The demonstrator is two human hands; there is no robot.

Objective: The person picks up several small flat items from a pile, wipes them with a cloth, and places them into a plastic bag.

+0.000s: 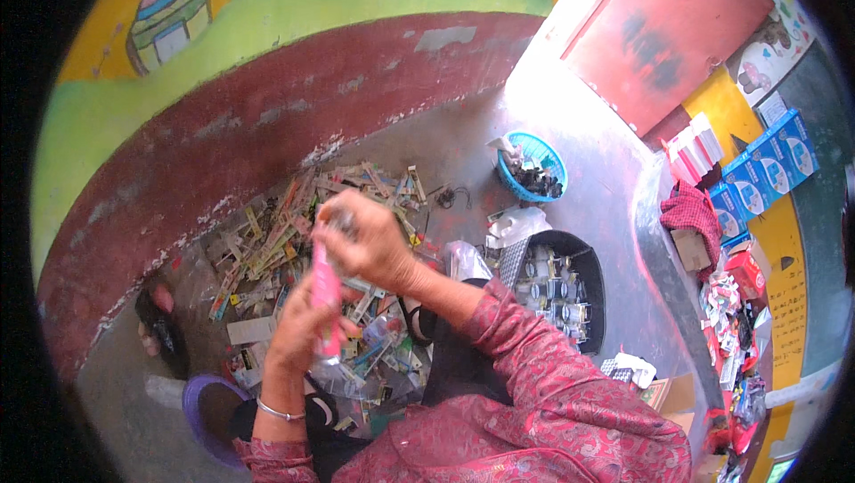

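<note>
A long, slim pink thing [322,280] with a pale, shiny lower end stands nearly upright in front of me. My left hand [301,321], below a bracelet on the wrist, is closed round its lower half. At the top end my right hand [367,238] is closed, its thumb and fingers pressed together. Something small and dark shows between those fingers, too blurred to name. Beneath both hands lies a spread-out heap of flat printed strips and packets [276,234] on the floor, partly hidden by my arms.
A blue basket [559,155] with dark pieces stands farther off. Right of my knees, a black tub [598,305] holds several small clear-and-metal items. A purple basin [200,394] and a black bag [167,332] are at left. Blue boxes [773,167] and clutter line the right wall.
</note>
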